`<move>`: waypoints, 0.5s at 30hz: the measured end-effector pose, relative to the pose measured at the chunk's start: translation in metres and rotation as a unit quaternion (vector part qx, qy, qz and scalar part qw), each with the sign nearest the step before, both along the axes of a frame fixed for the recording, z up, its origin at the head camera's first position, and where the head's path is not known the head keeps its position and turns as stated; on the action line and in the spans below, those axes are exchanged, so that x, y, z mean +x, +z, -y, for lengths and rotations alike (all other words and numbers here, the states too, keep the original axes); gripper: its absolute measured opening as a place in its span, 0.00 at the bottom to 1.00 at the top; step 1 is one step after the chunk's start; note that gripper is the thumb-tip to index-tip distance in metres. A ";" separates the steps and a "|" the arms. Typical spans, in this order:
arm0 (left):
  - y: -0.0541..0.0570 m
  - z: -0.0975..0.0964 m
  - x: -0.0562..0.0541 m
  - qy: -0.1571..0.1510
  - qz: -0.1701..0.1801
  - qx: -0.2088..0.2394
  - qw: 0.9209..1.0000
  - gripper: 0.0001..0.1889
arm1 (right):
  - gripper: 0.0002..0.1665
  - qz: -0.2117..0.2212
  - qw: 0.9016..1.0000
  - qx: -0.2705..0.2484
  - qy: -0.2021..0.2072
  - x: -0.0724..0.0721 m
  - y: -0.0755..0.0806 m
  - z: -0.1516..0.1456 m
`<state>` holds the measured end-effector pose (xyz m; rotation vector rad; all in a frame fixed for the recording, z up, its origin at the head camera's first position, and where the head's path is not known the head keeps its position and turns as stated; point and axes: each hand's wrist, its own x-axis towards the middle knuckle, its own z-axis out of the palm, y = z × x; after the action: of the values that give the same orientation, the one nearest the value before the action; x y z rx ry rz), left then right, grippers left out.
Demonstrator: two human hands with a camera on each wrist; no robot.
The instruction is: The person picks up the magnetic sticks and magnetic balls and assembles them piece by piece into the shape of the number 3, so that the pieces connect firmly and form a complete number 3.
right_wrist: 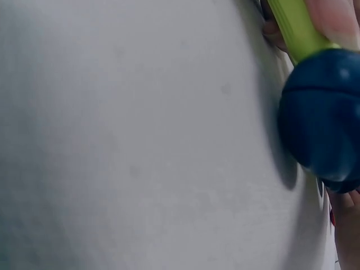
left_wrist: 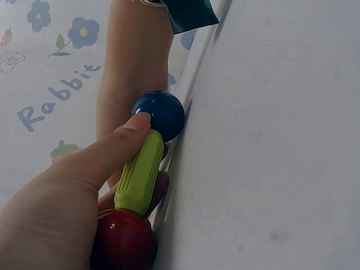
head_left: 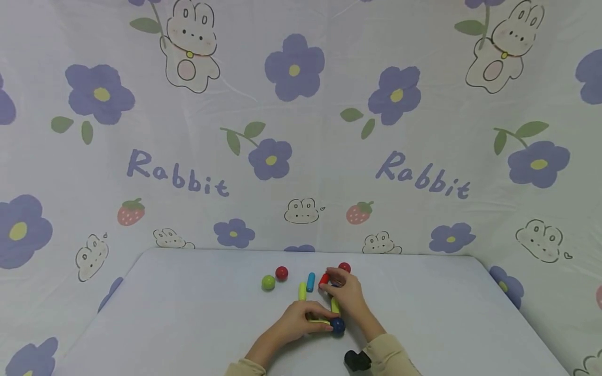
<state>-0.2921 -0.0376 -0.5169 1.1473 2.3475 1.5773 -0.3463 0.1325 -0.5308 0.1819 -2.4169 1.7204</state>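
Observation:
My left hand (head_left: 301, 319) grips a yellow-green ribbed rod (left_wrist: 139, 171) with a dark blue ball (head_left: 337, 327) at one end. In the left wrist view the thumb touches that ball, and a red ball (left_wrist: 125, 241) sits at the rod's other end. A second yellow-green rod (head_left: 335, 307) runs from the blue ball toward my right hand (head_left: 349, 293), which pinches a short red rod (head_left: 324, 281) between thumb and fingers. Another yellow-green rod (head_left: 302, 291) extends beyond the left hand. Fingers partly hide the joined pieces.
A green ball (head_left: 268, 282) and a red ball (head_left: 281, 273) lie to the left, a blue rod (head_left: 311, 282) in the middle. Another red ball (head_left: 345, 268) is behind the right hand. The white table (head_left: 188, 313) meets a patterned cloth (head_left: 324, 130). A black object (head_left: 356, 360) adjoins the right sleeve.

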 end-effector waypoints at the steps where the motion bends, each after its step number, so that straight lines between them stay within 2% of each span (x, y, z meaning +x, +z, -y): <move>1: 0.000 0.000 0.000 0.000 0.002 0.001 1.000 0.14 | 0.27 -0.001 1.000 -0.007 0.005 -0.001 0.000 -0.001; 6: 0.001 0.001 -0.001 0.000 0.012 0.001 1.000 0.13 | 0.29 0.007 0.999 -0.039 0.030 -0.004 0.002 -0.006; 15: 0.003 0.001 0.000 -0.002 0.023 0.001 1.000 0.14 | 0.28 -0.007 0.998 -0.049 0.043 -0.006 0.006 -0.012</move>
<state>-0.2919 -0.0391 -0.5141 1.1032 2.3125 1.5877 -0.3524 0.1442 -0.5244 0.2891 -2.3411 1.8621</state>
